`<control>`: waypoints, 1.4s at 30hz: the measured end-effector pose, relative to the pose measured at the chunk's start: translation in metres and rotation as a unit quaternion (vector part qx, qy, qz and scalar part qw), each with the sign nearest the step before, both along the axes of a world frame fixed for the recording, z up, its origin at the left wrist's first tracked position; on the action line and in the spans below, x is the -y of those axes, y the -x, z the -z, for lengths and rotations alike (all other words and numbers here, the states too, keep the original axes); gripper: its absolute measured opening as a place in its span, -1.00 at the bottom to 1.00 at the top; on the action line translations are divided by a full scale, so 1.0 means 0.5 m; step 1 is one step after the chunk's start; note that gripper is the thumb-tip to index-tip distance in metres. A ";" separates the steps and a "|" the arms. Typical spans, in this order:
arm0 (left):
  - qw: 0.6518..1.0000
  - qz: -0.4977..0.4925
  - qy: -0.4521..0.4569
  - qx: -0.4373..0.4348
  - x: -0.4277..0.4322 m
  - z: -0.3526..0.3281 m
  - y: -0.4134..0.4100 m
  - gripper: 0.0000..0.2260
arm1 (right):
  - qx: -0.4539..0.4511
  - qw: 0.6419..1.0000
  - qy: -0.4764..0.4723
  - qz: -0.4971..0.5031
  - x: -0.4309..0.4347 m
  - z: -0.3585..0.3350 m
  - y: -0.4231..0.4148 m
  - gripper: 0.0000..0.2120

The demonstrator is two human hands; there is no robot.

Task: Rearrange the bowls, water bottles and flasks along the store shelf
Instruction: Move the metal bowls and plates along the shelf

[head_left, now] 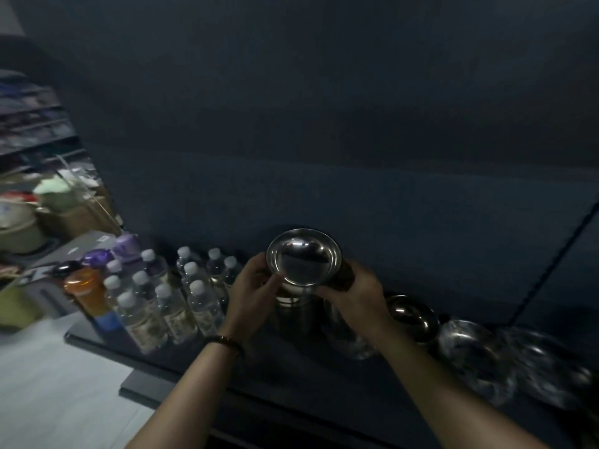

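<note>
Danger of dropping the steel bowl (pixel 303 258) onto the steel flask (pixel 293 314) just below it or against the water bottles (pixel 175 306) near on the shelf (pixel 278 371), since held tilted above them only at the rim, left hand (pixel 254 291) pinching its left edge, right hand (pixel 355 294) curled round its right edge.

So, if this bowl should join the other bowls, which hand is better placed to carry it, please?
Probably the right. The right hand grips the bowl on the side nearest the other bowls; the left hand grips it beside the water bottles.
</note>
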State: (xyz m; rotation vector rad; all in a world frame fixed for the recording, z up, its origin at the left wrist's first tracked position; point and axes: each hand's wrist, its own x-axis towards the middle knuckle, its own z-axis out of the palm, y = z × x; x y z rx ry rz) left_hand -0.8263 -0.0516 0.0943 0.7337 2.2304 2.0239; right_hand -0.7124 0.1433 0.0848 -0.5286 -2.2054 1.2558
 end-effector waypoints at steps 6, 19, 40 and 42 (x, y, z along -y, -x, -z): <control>0.992 0.002 0.122 -0.035 0.009 0.050 0.084 -0.73 | 0.053 0.998 -0.015 -0.018 0.006 0.019 0.091 -0.26; 0.972 -0.033 0.231 -0.009 -0.017 0.121 0.093 -0.78 | 0.135 0.989 -0.053 -0.035 -0.004 0.085 0.119 -0.26; 0.796 0.337 0.290 -0.411 -0.451 0.020 -0.630 -0.77 | 0.197 0.935 -0.089 0.283 -0.217 0.079 -0.826 -0.51; 0.781 0.374 0.271 -0.420 -0.512 0.025 -0.733 -0.78 | 0.214 0.916 -0.073 0.332 -0.240 0.091 -0.951 -0.52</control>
